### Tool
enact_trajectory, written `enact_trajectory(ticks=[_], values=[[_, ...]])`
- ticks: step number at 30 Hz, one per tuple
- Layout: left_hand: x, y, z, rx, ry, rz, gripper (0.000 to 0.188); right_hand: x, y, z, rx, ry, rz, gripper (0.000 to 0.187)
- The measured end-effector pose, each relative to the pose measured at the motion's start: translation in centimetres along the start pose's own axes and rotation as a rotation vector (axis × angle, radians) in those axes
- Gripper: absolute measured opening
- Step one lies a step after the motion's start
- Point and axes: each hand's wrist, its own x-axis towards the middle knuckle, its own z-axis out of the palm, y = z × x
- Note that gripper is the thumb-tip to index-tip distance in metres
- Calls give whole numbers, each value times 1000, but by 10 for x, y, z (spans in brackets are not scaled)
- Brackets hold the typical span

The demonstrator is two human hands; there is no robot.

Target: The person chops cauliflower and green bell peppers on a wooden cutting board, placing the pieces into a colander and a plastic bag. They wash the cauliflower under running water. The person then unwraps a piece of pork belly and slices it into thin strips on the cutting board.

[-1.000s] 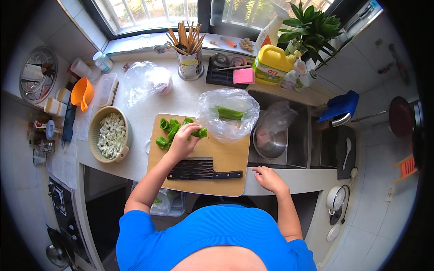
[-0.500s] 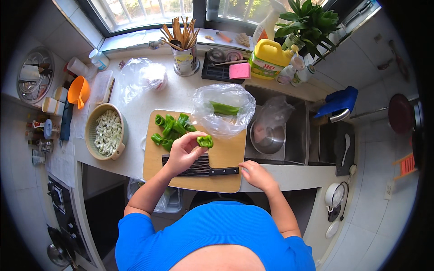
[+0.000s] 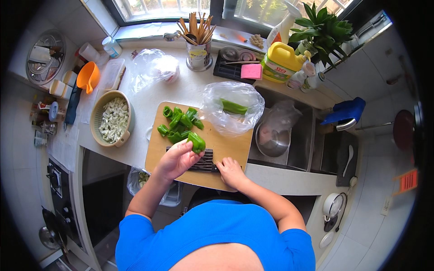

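My left hand [image 3: 175, 159] pinches a piece of green pepper [image 3: 196, 142] above the wooden cutting board [image 3: 158, 151]. A wide-bladed kitchen knife [image 3: 205, 161] with a dark patterned blade lies flat on the board's near part. My right hand [image 3: 231, 173] is closed over its handle, which the hand hides. Several cut green pepper pieces [image 3: 174, 136] are heaped on the board's far left. At the far right corner, a clear plastic bag [image 3: 214, 97] rests partly on the board, with a long green pepper [image 3: 233, 106] inside.
Left of the board stands a colander [image 3: 131, 118] of chopped pale vegetables. A double sink [image 3: 304, 135] with a metal bowl [image 3: 276, 151] is on the right. Behind are a chopstick holder [image 3: 199, 56], a pink sponge [image 3: 251, 71] and a yellow jug [image 3: 281, 61].
My right hand has moved left from beyond the knife's handle end onto the handle. My left hand still holds the pepper piece, now turned and slightly lower. The view has shifted a little.
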Motion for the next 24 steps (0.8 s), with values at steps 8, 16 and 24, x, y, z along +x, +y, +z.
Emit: enact_trajectory(ticks=[8,16,24], values=[[-20,-16,-12,696,409,445,37,-12,1,-6,228,-1,39,25],[-2,-32,-78,1335,621,558,27,-102,21,-122,650,-180,502,49],[46,-120,-105,1494,610,745,24,-91,-4,-121,917,-151,516,39]])
